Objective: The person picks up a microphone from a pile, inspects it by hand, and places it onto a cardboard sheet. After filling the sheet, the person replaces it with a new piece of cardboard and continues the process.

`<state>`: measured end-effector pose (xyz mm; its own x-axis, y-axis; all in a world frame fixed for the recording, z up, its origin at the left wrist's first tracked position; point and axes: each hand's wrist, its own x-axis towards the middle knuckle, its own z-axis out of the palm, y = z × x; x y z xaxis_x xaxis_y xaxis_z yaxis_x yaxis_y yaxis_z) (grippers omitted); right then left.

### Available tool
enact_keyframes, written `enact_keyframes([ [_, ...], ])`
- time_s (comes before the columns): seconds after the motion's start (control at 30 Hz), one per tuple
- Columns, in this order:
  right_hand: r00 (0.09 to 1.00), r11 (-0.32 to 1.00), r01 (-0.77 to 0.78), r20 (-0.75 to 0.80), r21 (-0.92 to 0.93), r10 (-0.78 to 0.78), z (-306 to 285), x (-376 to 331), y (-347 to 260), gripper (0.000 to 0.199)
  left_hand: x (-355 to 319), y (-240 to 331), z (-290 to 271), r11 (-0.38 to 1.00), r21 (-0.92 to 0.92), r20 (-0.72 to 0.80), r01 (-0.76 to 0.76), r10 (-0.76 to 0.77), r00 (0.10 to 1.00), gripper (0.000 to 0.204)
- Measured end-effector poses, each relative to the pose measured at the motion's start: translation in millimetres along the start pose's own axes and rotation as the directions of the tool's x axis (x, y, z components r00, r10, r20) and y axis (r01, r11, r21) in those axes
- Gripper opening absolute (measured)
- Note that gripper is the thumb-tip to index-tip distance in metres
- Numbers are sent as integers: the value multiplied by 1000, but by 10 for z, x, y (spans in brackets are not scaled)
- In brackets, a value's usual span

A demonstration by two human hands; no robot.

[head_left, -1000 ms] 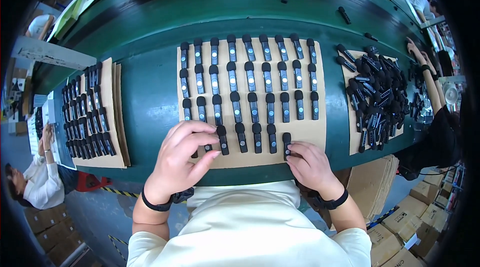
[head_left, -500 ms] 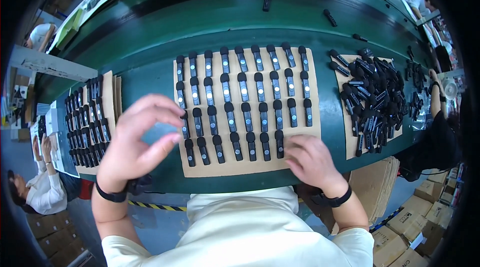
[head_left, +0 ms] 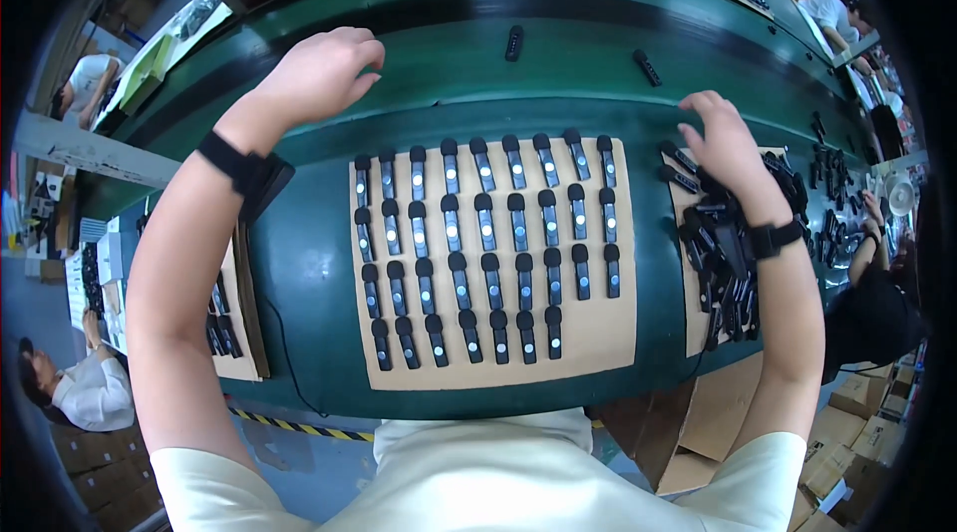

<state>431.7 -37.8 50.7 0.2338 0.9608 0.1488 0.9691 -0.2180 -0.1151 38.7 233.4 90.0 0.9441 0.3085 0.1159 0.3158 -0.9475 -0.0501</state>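
Observation:
Small black microphones (head_left: 485, 224) with round foam tops lie in rows on a cardboard sheet (head_left: 598, 343) in front of me. My left hand (head_left: 334, 71) is raised beyond that sheet's far left corner, over the green surface. Its fingers are curved with the thumb apart, and nothing shows in it. Beside the far end of a heap of similar microphones (head_left: 733, 263) on the right is my right hand (head_left: 723, 138). Its thumb and fingers are spread, with no thing visible between them. My right forearm hides part of the heap.
Two loose microphones (head_left: 514, 43) (head_left: 648, 67) lie on the green strip (head_left: 429, 63) beyond the table edge. A cardboard sheet (head_left: 239, 357) with more microphones is at left, partly behind my left arm. Co-workers (head_left: 90, 397) sit at both sides; cartons (head_left: 857, 442) stand at lower right.
Both hands have moved away from the near part of the middle sheet: the left up and forward over the green surface, the right forward and right to the heap. The view has shifted slightly.

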Motion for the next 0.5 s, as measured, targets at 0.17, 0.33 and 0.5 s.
enact_keyframes([
  [0.17,992,989,-83,80,-124,93,258,482,829,24,380,-405,335,993,121,31,-13,9,999,14],
  [0.33,955,991,-96,272,-95,119,333,681,1081,22,650,-577,568,995,100,23,1,-3,1000,16],
  [0.5,991,999,-21,134,25,18,260,719,938,21,809,-575,694,998,58,32,1,-3,999,19],
])
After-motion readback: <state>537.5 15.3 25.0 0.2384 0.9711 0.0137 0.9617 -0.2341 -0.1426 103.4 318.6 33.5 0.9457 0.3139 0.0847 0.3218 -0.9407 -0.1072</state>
